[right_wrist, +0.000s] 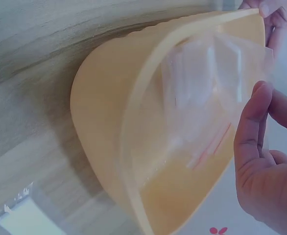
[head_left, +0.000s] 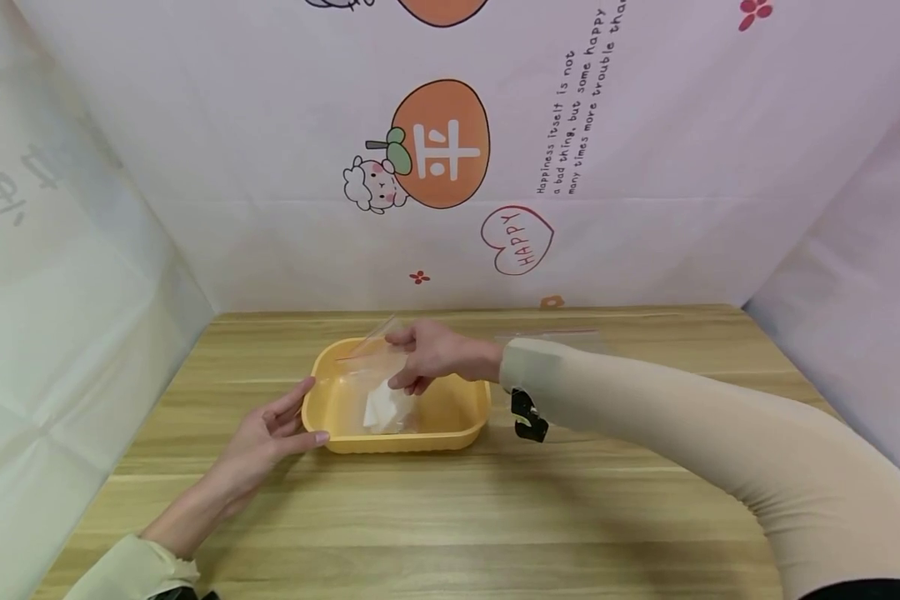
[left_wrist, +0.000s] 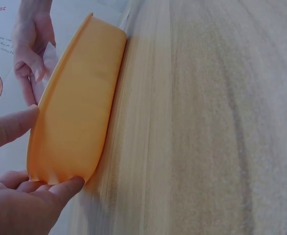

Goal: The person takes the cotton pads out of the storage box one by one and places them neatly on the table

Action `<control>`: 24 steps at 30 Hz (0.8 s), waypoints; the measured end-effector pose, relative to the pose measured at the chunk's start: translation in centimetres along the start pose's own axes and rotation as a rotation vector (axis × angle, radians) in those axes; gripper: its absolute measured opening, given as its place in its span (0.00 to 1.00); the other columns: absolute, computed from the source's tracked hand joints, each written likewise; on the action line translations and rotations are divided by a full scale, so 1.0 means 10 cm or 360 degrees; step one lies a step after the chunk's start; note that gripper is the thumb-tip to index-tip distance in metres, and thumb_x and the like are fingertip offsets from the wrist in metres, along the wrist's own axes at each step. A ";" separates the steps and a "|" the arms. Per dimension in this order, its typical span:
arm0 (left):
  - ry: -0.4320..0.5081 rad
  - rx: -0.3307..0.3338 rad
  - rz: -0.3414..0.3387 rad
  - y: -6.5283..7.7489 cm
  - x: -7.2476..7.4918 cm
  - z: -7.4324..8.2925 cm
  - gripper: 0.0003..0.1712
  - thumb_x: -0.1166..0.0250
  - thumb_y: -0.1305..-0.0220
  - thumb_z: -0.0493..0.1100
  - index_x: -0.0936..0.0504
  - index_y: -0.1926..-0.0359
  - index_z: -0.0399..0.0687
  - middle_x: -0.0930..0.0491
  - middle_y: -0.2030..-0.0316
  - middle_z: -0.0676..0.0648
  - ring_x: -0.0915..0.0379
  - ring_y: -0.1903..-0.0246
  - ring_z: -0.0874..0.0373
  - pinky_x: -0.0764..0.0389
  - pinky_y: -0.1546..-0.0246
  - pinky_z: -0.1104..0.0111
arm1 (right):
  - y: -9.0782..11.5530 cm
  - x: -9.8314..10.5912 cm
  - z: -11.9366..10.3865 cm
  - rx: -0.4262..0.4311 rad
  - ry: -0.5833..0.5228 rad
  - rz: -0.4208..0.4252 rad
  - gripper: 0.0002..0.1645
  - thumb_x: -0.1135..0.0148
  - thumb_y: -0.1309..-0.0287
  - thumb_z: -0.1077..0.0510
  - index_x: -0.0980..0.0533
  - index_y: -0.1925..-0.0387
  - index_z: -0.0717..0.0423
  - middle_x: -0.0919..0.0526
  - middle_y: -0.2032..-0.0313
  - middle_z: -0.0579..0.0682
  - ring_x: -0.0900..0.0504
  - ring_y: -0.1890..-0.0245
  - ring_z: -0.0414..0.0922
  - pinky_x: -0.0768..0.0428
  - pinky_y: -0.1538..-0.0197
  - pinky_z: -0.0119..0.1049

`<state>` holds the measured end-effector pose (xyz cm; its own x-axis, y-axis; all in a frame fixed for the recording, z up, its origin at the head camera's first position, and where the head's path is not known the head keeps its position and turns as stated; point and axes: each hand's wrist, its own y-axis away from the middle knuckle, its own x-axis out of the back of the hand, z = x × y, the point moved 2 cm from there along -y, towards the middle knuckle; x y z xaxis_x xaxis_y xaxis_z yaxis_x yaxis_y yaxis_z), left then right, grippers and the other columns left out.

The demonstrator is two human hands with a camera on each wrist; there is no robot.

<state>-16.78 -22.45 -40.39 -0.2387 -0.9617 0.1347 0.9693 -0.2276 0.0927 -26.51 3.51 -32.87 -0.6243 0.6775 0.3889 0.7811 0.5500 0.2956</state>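
Observation:
A yellow plastic basin sits on the table. My left hand grips its left end, with the thumb and fingers on the rim and outer wall in the left wrist view. Over the basin, my right hand pinches a clear zip bag between thumb and fingers. Folded white contents show inside this bag, which hangs down into the basin. A red zip line crosses the bag in the right wrist view. What the white contents are, I cannot tell.
Another clear zip bag lies on the wooden table behind the right forearm. White cloth walls stand at the back and sides; the back one carries printed cartoons and words.

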 end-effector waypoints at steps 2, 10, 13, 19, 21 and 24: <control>-0.0004 0.0006 -0.0004 0.00 0.00 0.00 0.55 0.26 0.33 0.38 0.51 0.16 0.38 0.54 0.18 0.37 0.49 0.22 0.41 0.30 0.39 0.79 | 0.03 0.03 0.02 0.0005 0.0002 0.0016 0.49 0.25 0.42 0.72 0.37 0.22 0.65 0.31 0.27 0.65 0.16 0.76 0.44 0.12 0.67 0.35; -0.0027 0.0013 -0.0007 0.01 0.00 0.01 0.55 0.26 0.32 0.39 0.52 0.16 0.40 0.54 0.17 0.39 0.51 0.21 0.40 0.31 0.39 0.80 | 0.19 0.20 0.01 0.0017 0.0036 0.0073 0.49 0.24 0.41 0.71 0.36 0.21 0.59 0.30 0.26 0.60 0.15 0.75 0.45 0.11 0.66 0.37; -0.0037 0.0013 -0.0007 0.01 0.00 0.01 0.54 0.26 0.32 0.39 0.51 0.16 0.40 0.54 0.18 0.38 0.50 0.22 0.40 0.31 0.38 0.79 | 0.27 0.27 -0.03 0.0032 0.0009 0.0086 0.50 0.24 0.41 0.70 0.36 0.21 0.58 0.31 0.25 0.58 0.14 0.74 0.46 0.11 0.64 0.38; -0.0029 0.0008 -0.0010 0.01 0.00 0.01 0.54 0.27 0.31 0.38 0.51 0.16 0.39 0.54 0.18 0.38 0.50 0.22 0.39 0.30 0.39 0.78 | 0.45 0.41 -0.12 0.0093 -0.0035 0.0117 0.51 0.24 0.41 0.70 0.37 0.20 0.56 0.33 0.23 0.55 0.14 0.72 0.46 0.11 0.62 0.39; -0.0020 0.0005 -0.0011 0.01 0.00 0.01 0.53 0.28 0.31 0.37 0.52 0.16 0.39 0.54 0.18 0.38 0.50 0.22 0.39 0.30 0.39 0.78 | 0.53 0.45 -0.13 0.0125 -0.0028 0.0121 0.51 0.24 0.41 0.69 0.38 0.20 0.56 0.32 0.24 0.55 0.14 0.71 0.46 0.12 0.64 0.38; -0.0021 0.0007 -0.0009 0.01 0.00 0.02 0.53 0.28 0.31 0.36 0.52 0.16 0.39 0.54 0.18 0.39 0.51 0.22 0.40 0.30 0.39 0.78 | 0.65 0.52 -0.14 0.0153 -0.0018 0.0123 0.51 0.24 0.41 0.69 0.37 0.20 0.56 0.31 0.25 0.55 0.14 0.71 0.47 0.12 0.64 0.38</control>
<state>-16.73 -22.41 -40.23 -0.2451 -0.9583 0.1471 0.9677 -0.2324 0.0981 -24.70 9.93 -27.73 -0.5625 0.7249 0.3976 0.8225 0.5397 0.1797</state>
